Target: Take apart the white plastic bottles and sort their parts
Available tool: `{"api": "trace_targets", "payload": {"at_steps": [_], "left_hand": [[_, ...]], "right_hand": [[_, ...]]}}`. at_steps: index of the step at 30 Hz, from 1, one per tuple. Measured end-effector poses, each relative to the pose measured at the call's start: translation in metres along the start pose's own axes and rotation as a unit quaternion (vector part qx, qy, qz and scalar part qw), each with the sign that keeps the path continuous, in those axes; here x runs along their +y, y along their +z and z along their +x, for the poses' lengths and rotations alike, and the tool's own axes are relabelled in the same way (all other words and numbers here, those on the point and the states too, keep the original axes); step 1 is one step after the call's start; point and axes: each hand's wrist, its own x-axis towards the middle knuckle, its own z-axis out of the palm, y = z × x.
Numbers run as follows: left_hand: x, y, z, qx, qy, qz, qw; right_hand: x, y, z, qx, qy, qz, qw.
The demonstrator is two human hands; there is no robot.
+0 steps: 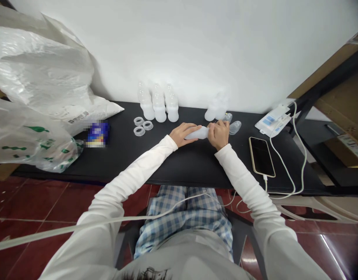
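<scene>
Bottle [198, 133] sideways, gripped at both ends

Step in hand, as I read it: two-handed work on the bottle's right end, body held steady from the left. My left grip [184, 134] was clamped on the body, fingers laid over the far side, no daylight between hand and plastic. My right grip [219, 134] was closed in, fingers curled over the right end. Whether a small part sat under those fingers: couldn't tell, my own knuckles hid it.

Bottle position: roughly mid-way along the black surface [179, 163], in front of my lap, long axis running left to right. Contact with the surface underneath wasn't clear.

Nearby: three loose rings [139, 134] off to the left, two clear domed pieces [235, 127] just beyond the right grip. Upright bottles [159, 105] stood by the wall behind the rings; a second pale cluster [216, 107], washed out, sat behind my right hand. Phone [262, 156] lay farther right, cable plugged in.

Next move, my judgement: called for a firm left hold against turning, right fingers square on the end, no hard squeeze; the wall looked thin enough to give.
</scene>
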Motion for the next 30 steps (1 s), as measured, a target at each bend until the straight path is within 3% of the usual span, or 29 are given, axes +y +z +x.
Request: {"api": "trace_targets", "payload": {"at_steps": [6, 9, 14, 17, 20, 23, 25, 27, 30], "left_hand": [[-0.002, -0.001, 0.005, 0.006, 0.039, 0.044, 0.998], [-0.005, -0.005, 0.002, 0.034, -0.023, 0.018, 0.999], [-0.012, -0.013, -0.004, 0.044, -0.15, -0.072, 0.985], [-0.013, -0.013, -0.003, 0.035, -0.194, -0.116, 0.974], [-0.013, -0.011, -0.002, 0.038, -0.211, -0.143, 0.966], [-0.012, -0.011, -0.001, 0.049, -0.223, -0.164, 0.96], [-0.012, -0.011, 0.0, 0.049, -0.23, -0.188, 0.954], [-0.011, -0.01, 0.0, 0.047, -0.239, -0.229, 0.942], [-0.006, -0.01, 0.003, 0.027, -0.272, -0.33, 0.903]], "right_hand": [[0.001, -0.003, 0.004, -0.01, -0.005, 0.002, 1.0], [0.01, -0.012, 0.009, 0.04, 0.026, -0.022, 0.999], [0.055, -0.011, 0.007, 0.167, 0.208, -0.129, 0.955], [0.081, -0.002, 0.0, 0.157, 0.256, -0.147, 0.943], [0.09, -0.004, -0.001, 0.14, 0.278, -0.134, 0.941], [0.081, -0.02, 0.007, 0.185, 0.26, -0.065, 0.946], [0.066, -0.029, 0.011, 0.215, 0.205, 0.031, 0.955], [0.047, -0.029, 0.013, 0.21, 0.156, 0.129, 0.957], [0.019, -0.016, 0.011, 0.172, 0.137, 0.206, 0.953]]}}
